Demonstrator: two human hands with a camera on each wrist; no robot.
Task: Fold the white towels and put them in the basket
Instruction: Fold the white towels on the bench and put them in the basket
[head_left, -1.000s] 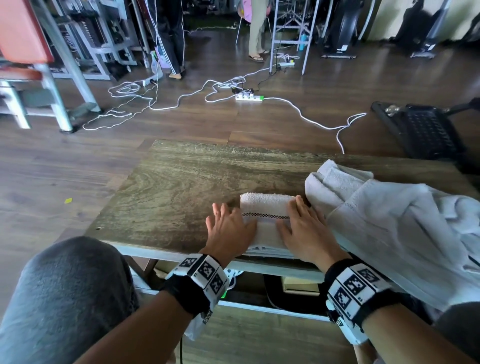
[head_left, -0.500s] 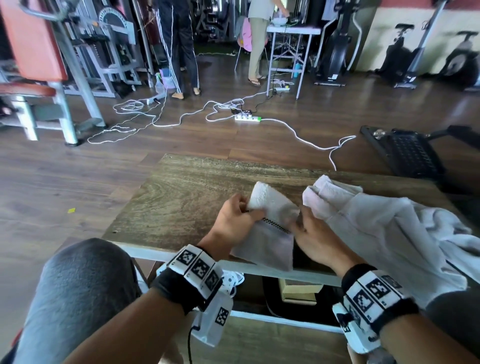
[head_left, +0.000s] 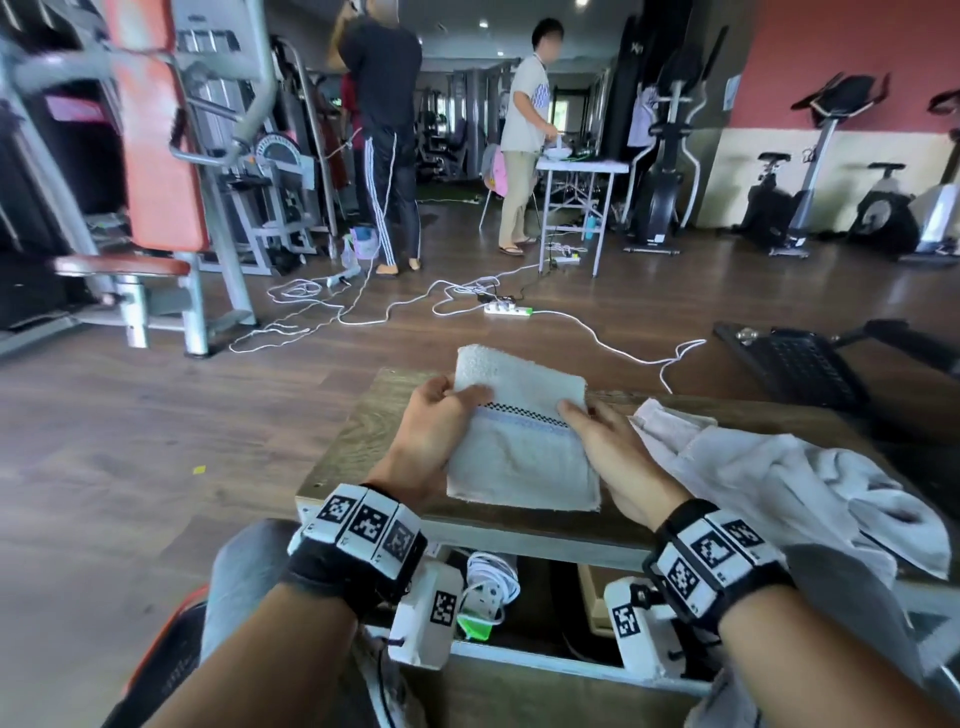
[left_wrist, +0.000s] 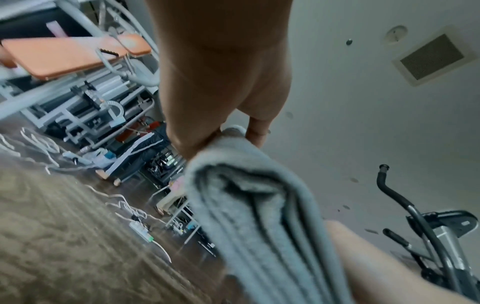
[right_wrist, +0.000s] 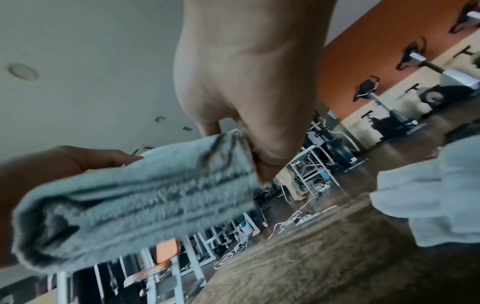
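Above the table (head_left: 358, 441), left hand (head_left: 434, 434) and right hand (head_left: 605, 447) each pinch the folded towel (head_left: 519, 457), lifted basket-ready; the unfolded pile (head_left: 779, 483) at three o'clock remains, basket unseen.

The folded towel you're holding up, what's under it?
Below the folded towel, gripped by the left hand and right hand, is the wooden table. The spot straight beneath is covered.

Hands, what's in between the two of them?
The folded white towel with its checkered stripe: the left hand and right hand hold its opposite sides, lifted off the wooden table. The head view shows it best.
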